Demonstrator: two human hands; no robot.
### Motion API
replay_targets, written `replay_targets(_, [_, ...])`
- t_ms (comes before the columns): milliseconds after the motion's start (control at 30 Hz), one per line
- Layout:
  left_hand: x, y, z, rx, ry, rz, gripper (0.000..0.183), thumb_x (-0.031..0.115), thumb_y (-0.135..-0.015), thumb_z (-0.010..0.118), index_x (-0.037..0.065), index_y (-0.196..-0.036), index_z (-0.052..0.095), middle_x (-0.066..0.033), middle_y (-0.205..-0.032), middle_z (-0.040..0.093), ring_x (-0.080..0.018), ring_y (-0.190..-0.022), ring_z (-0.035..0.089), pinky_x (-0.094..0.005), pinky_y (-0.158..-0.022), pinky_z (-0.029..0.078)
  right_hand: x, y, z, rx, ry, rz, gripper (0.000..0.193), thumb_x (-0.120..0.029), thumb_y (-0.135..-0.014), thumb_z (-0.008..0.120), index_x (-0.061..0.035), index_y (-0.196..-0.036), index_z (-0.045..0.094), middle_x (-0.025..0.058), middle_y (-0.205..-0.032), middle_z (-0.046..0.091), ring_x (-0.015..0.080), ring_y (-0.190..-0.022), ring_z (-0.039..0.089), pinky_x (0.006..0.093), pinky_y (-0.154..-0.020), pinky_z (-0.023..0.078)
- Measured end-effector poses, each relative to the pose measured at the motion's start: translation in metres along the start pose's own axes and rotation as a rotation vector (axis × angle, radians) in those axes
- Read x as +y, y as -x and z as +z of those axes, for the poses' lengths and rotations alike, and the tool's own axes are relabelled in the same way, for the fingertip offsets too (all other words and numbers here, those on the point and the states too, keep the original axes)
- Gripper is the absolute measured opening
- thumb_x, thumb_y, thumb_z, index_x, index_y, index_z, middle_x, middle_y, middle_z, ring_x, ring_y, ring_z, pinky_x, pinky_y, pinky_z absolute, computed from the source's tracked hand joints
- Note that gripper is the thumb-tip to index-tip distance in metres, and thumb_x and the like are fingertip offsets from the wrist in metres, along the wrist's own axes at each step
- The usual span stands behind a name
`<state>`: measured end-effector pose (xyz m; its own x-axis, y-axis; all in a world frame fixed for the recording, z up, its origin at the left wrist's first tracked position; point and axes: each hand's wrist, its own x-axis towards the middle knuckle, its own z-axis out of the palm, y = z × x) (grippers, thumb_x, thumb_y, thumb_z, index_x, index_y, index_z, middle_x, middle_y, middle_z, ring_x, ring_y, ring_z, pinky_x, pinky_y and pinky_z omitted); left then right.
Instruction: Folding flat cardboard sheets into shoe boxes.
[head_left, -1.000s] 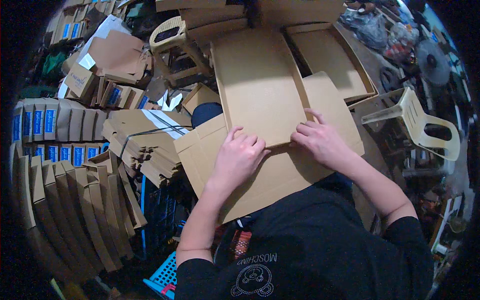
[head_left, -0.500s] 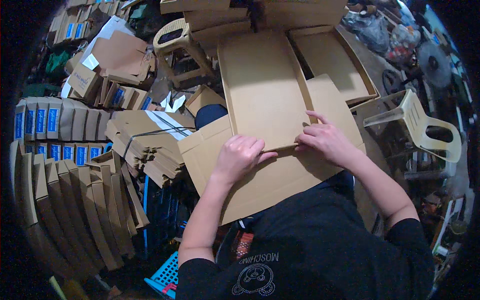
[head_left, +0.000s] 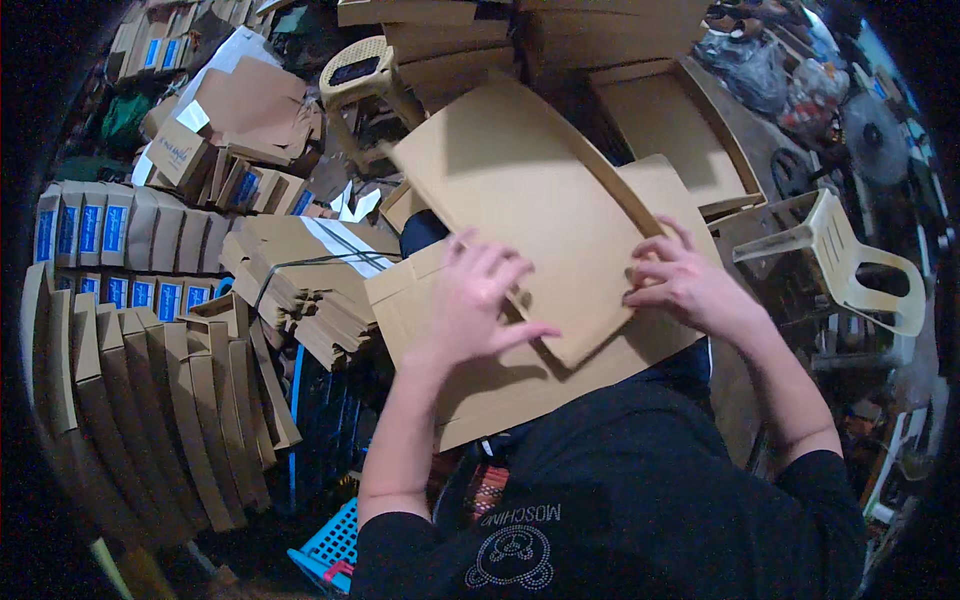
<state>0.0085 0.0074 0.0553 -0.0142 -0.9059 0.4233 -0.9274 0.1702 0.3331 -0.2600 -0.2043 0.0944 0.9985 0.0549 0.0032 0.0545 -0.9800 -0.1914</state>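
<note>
A shallow cardboard box (head_left: pixel 540 200) lies turned at an angle over my lap, its near corner pointing toward me. Under it rests a flat cardboard sheet (head_left: pixel 500 400) with crease lines at its left end. My left hand (head_left: pixel 475 300) is at the box's left edge, fingers and thumb spread, slightly blurred. On the other side, my right hand (head_left: pixel 685 280) has bent fingers around the box's right side wall; the thumb is mostly hidden.
Another shallow cardboard box (head_left: pixel 665 130) lies beyond at the right. Tied flat cardboard (head_left: pixel 310 260) and rows of folded cartons (head_left: pixel 150 400) stand at left. A plastic stool (head_left: pixel 355 75) is at the far left, a tipped cream plastic stool (head_left: pixel 850 260) at right. A blue basket (head_left: pixel 330 545) sits low.
The box has swung from pointing straight away to a slant, its near end now a corner toward me. My left hand has opened off its near edge; my right has moved slightly right.
</note>
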Motion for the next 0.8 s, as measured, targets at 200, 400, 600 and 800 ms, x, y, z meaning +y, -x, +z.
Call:
replay_targets(200, [-0.017, 0.011, -0.046, -0.066, -0.233, -0.220, 0.076, 0.067, -0.077, 0.084, 0.011, -0.127, 0.072, -0.0145, -0.125, 0.069, -0.0348, -0.129, 0.062, -0.0621, -0.127, 0.026, 0.044, 0.026, -0.005, 0.188, 0.337, 0.256, 0.033, -0.011, -0.087, 0.070, -0.0213, -0.118, 0.078, 0.0056, -0.124, 0.069, 0.0321, -0.137, 0.057, 0.0574, -0.131, 0.028])
replay_targets(400, [-0.001, 0.003, -0.059, -0.236, -0.043, -0.309, 0.066, 0.054, -0.081, 0.088, 0.006, -0.124, 0.074, -0.0146, -0.117, 0.072, -0.0347, -0.117, 0.066, -0.0477, -0.108, 0.049, -0.018, -0.004, 0.014, 0.275, -0.019, 0.122, 0.050, -0.046, -0.088, 0.084, -0.0113, -0.122, 0.073, 0.0111, -0.127, 0.068, 0.0350, -0.133, 0.058, 0.0569, -0.119, 0.040])
replay_targets(600, [0.004, 0.001, -0.057, -0.259, 0.201, -0.318, 0.047, 0.037, -0.084, 0.090, 0.003, -0.114, 0.075, -0.0109, -0.099, 0.074, -0.0314, -0.103, 0.070, -0.0428, -0.097, 0.053, -0.063, -0.035, 0.054, 0.114, 0.030, -0.032, 0.038, -0.026, -0.097, 0.064, -0.0081, -0.131, 0.067, 0.0067, -0.108, 0.068, 0.0257, -0.113, 0.066, 0.0523, -0.117, 0.043])
replay_targets(800, [-0.005, 0.007, -0.098, 0.025, -0.055, -0.206, 0.044, 0.027, -0.081, 0.091, 0.006, -0.116, 0.075, -0.0122, -0.116, 0.071, -0.0342, -0.117, 0.063, -0.0481, -0.105, 0.049, -0.026, -0.026, 0.010, 0.197, 0.063, -0.015, 0.035, -0.009, -0.083, 0.071, -0.0131, -0.118, 0.070, 0.0017, -0.105, 0.069, 0.0213, -0.111, 0.064, 0.0527, -0.122, 0.040])
